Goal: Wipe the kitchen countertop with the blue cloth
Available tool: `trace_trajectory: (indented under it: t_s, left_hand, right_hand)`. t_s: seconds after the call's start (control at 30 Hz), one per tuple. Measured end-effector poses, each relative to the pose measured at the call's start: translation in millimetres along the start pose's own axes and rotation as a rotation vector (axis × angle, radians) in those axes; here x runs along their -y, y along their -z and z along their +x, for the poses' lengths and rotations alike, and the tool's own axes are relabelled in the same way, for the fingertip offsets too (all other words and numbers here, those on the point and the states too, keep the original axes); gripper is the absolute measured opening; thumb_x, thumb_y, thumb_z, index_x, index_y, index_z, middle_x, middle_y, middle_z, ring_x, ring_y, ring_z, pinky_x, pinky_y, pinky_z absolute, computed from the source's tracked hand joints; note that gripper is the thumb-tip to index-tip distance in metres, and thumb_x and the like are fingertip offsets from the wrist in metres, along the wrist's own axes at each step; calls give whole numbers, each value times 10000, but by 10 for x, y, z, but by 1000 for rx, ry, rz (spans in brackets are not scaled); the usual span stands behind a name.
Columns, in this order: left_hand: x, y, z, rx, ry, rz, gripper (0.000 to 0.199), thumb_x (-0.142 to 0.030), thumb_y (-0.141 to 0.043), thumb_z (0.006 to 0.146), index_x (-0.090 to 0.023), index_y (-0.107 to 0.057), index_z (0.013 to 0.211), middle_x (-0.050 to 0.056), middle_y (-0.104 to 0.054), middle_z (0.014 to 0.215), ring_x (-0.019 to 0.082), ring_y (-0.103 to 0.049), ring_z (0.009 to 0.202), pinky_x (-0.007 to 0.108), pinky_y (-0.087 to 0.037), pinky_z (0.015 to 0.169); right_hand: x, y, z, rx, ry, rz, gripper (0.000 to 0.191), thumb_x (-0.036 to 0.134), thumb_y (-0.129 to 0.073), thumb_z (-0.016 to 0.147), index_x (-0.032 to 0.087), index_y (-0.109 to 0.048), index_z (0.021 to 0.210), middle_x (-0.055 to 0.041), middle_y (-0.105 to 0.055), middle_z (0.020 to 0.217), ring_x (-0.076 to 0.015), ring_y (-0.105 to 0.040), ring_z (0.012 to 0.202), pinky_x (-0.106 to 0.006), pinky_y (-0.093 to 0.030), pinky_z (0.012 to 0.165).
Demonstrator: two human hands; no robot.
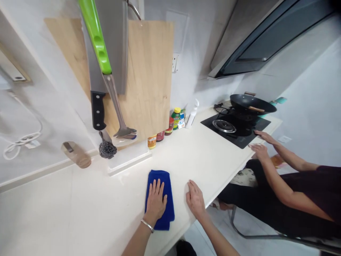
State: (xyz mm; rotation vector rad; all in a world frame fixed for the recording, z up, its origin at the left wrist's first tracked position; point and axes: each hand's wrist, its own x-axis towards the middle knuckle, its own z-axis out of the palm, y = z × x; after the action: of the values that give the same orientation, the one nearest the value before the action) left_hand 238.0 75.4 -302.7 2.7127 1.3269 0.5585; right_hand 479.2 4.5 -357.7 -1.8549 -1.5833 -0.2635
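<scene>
My left hand (156, 201) lies flat with its fingers stretched out on a folded blue cloth (167, 209) on the white countertop (117, 209). A silver bracelet (147, 225) circles that wrist. To the right of the cloth, apart from it, my right hand (195, 199) rests near the counter's front edge. Its fingers are loosely curled together, and I see nothing in them.
A wooden cutting board (149, 78), a cleaver (98, 110) and a green-handled utensil (96, 39) hang ahead. Several condiment bottles (176, 117) line the wall. A wok (250, 103) sits on the black cooktop (239, 140). A seated person's hands (259, 149) touch the counter's right end.
</scene>
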Motion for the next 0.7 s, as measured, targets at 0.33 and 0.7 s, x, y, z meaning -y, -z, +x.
trace_trajectory:
  t_s: [0.33, 0.7]
  left_hand:
    - [1110, 736, -1506, -18, 170, 146, 620, -316, -418, 978, -287, -207, 1560, 44, -335, 1628, 260, -248, 1524, 531, -378, 1201]
    - [2321, 1245, -2396, -114, 611, 282, 540, -405, -347, 990, -243, -381, 1505, 66, -414, 1586, 286, -309, 1500, 553, -362, 1200]
  right_hand:
    - [-77, 6, -32, -34, 99, -20, 434, 207, -404, 919, 136, -480, 1341, -191, -560, 1357, -310, -533, 1274, -532, -524, 1017]
    - [-96, -33, -396, 9, 141, 65, 503, 316, -433, 884, 209, -484, 1372, -162, -579, 1349, -351, -582, 1244, -548, -544, 1017]
